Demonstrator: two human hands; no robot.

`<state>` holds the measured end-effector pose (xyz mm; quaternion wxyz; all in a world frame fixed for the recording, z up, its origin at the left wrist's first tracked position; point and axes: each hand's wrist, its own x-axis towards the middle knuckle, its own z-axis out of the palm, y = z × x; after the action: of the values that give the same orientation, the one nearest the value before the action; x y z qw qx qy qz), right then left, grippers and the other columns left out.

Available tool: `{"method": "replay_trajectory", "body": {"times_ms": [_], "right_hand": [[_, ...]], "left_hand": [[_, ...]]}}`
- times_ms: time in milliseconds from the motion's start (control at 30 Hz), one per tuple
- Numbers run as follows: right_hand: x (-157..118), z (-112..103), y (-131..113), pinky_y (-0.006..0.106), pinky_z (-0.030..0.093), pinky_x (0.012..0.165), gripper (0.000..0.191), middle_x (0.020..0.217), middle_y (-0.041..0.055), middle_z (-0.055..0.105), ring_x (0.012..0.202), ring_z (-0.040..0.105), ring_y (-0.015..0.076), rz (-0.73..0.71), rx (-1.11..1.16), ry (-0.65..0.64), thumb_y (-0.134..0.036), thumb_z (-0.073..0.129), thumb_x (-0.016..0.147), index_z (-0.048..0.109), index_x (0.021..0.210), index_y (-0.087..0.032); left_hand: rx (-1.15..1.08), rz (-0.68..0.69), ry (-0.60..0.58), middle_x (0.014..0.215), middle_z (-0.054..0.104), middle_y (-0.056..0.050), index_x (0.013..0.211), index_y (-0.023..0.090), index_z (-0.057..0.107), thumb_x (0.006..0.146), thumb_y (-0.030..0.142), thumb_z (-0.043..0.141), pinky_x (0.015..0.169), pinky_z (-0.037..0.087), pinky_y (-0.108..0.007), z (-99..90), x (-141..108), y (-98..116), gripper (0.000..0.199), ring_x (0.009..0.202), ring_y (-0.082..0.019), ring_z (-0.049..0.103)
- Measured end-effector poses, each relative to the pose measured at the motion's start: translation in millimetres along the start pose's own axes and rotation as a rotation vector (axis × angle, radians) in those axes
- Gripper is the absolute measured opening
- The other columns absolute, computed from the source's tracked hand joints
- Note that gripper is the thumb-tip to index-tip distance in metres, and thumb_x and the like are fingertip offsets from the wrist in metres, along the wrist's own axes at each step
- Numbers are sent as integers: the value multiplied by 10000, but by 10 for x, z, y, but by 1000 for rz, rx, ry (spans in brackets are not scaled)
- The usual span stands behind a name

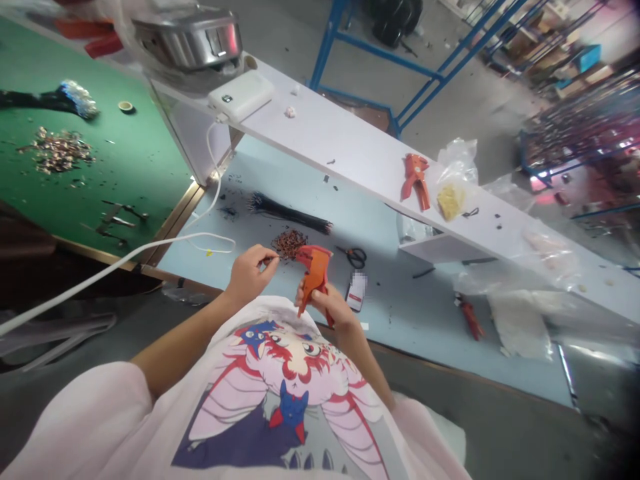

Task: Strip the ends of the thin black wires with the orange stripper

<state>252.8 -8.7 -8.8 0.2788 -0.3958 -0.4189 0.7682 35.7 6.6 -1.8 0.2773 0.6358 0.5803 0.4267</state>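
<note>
Right hand (336,308): wrapped around orange pliers (315,270), near middle.
Left hand (251,272): thumb and finger together; what they pinch is too small to tell.
Blue table (400,313): scrap pile (288,244) just left of the pliers, black wires (293,215) farther off, scissors (356,258) and phone (356,297) right.
Shelf cubby (443,251): clear plastic (415,229) inside.
Metal case (187,41): far left, contents hidden.

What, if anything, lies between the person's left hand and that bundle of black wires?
The pile of copper-coloured bits lies between the left hand and the middle of the black wire bundle. Towards the bundle's end at the picture's left, nothing visible stands in the way.
</note>
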Motion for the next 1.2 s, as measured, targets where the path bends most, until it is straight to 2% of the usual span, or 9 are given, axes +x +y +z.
{"method": "replay_trajectory", "body": {"times_ms": [133,233,367,533,733,833,900,1033,1200], "right_hand": [[203,-396,196,319,494,708,354,881,56,612,793,612,191,190,-765,492,-453,483,836,495,1041,-164],[303,-583,481,356,440,811,307,987,123,600,943,584,251,305,-1002,709,-277,545,778,494,1042,-129],[261,-637,911,409,383,880,333,1068,227,562,1074,537,338,448,-1139,823,-209,561,746,512,1042,-64],[196,-624,1190,411,369,908,394,1130,249,546,1096,518,340,501,-1179,819,-228,586,748,516,1092,-49],[300,-428,719,395,269,1043,456,1291,158,493,1243,397,266,196,-1184,778,-297,534,786,481,1210,-139],[235,-139,274,440,260,1051,410,1259,117,521,1223,422,267,-409,-1107,690,-314,536,780,522,1167,-183],[177,63,33,490,197,1073,361,1217,79,552,1224,425,283,-606,-1127,640,-291,566,757,566,1114,-233],[156,292,-161,512,55,1102,146,956,23,656,1184,460,260,-674,-1266,587,-187,576,781,640,886,-265],[225,282,-131,512,61,1094,109,800,-1,666,1095,521,238,-688,-1362,559,-148,558,778,606,734,-235]], "left_hand": [[-120,-128,-3,764,630,-20,846,163,677,821,251,539,608,418,-216,1,0,-87,165,645,-100,523],[-239,-224,0,718,643,-12,847,159,684,810,295,556,570,427,-210,8,-19,-85,190,609,-99,524],[-245,-208,31,706,655,-8,825,173,698,796,299,587,547,422,-209,-13,-55,-15,170,594,-98,523],[-1,67,111,779,651,-36,812,189,695,820,236,579,699,450,-263,-52,-90,66,126,734,-135,565],[255,296,100,773,655,-37,836,227,699,819,226,583,702,447,-278,39,-114,82,117,741,-151,571],[339,371,77,782,660,-38,868,232,696,822,229,580,700,442,-272,85,-134,77,125,736,-148,572],[388,399,73,784,661,-39,877,233,696,824,230,579,694,434,-271,99,-152,72,128,727,-148,567],[425,420,71,793,664,-34,892,239,695,824,226,582,693,411,-273,94,-201,56,132,716,-148,545],[387,383,22,763,653,-32,851,230,681,830,207,562,687,391,-273,69,-264,41,123,724,-151,552]]}}
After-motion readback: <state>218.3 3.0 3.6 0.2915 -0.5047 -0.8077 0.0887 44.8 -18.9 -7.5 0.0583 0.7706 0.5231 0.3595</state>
